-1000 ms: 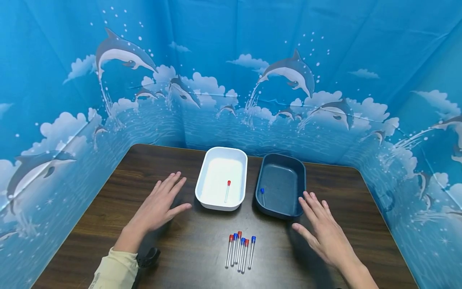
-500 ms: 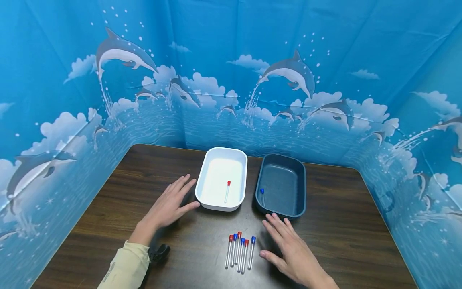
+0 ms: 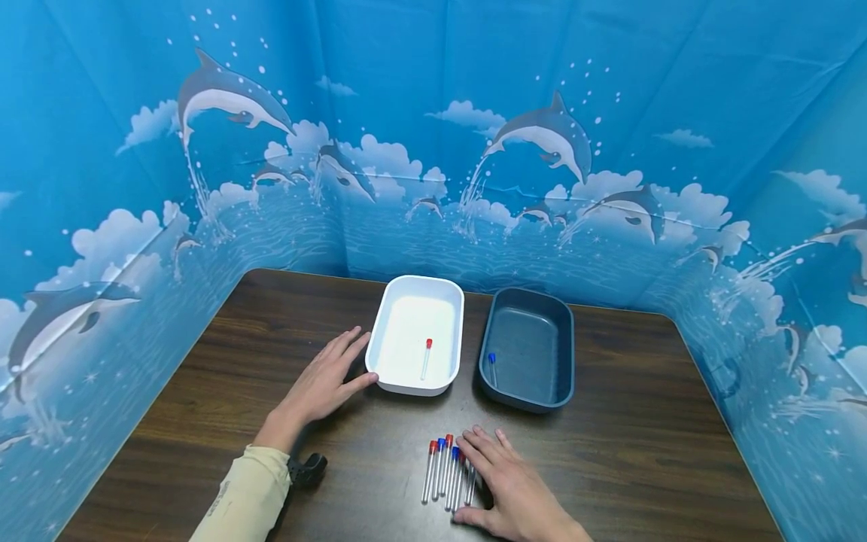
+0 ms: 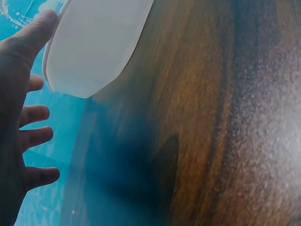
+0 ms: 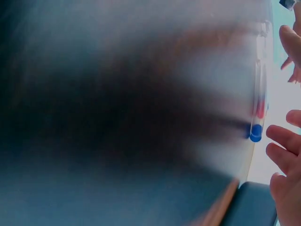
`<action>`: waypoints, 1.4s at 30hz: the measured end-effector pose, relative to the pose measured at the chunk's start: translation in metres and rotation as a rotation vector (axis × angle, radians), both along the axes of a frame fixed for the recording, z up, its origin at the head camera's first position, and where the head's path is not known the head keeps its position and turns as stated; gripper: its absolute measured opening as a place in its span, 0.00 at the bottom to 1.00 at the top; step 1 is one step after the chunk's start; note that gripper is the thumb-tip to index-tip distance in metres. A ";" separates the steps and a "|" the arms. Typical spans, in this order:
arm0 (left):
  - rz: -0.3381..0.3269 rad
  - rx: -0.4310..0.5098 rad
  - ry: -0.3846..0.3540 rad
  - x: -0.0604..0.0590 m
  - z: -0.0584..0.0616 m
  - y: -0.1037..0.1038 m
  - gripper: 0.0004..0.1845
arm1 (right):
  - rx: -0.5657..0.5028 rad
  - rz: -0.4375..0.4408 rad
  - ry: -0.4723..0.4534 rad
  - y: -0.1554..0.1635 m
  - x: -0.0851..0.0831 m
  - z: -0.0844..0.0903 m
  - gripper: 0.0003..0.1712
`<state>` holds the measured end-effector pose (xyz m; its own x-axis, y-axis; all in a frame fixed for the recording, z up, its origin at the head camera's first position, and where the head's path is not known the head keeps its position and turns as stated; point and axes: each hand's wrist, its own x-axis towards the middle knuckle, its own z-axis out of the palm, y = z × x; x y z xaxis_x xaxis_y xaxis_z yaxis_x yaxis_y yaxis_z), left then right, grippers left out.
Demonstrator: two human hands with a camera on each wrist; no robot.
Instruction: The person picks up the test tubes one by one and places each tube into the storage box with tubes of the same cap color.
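Observation:
Several clear test tubes (image 3: 429, 478) with red or blue caps lie side by side near the front of the table. My right hand (image 3: 518, 489) hovers over their right end, fingers spread, partly hiding the rightmost tubes. In the right wrist view, a blue-capped tube (image 5: 255, 133) shows just beyond the separated fingertips. My left hand (image 3: 323, 385) has extended fingers, its thumb tip right at the near left corner of the white tray (image 3: 406, 320). One red-capped tube (image 3: 426, 363) lies in that tray. Inside the dark blue tray (image 3: 531, 339) rests a blue-capped tube (image 3: 493, 367).
Both trays stand side by side toward the back of the dark wooden table (image 3: 637, 376). A blue dolphin-print curtain (image 3: 433, 135) surrounds the table's back and sides. A black device (image 3: 308, 470) is strapped at the left wrist, by a pale sleeve (image 3: 250, 482).
My right hand has come from beside the dark blue tray, moving left and toward me, to the tube pile. My left hand has shifted right, up to the white tray. Tubes stay put.

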<state>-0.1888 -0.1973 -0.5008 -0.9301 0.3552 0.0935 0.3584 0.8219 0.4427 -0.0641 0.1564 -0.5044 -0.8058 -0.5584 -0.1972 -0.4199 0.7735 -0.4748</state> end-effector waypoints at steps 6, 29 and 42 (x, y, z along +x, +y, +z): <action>-0.009 0.017 0.007 -0.003 -0.003 0.000 0.42 | 0.010 -0.017 -0.039 -0.005 -0.001 -0.003 0.57; -0.020 0.093 -0.076 -0.004 -0.011 -0.001 0.44 | 0.072 -0.035 -0.059 -0.014 -0.002 -0.003 0.53; -0.003 0.067 -0.121 -0.006 -0.011 -0.002 0.45 | 0.058 -0.043 -0.068 -0.012 -0.002 -0.002 0.50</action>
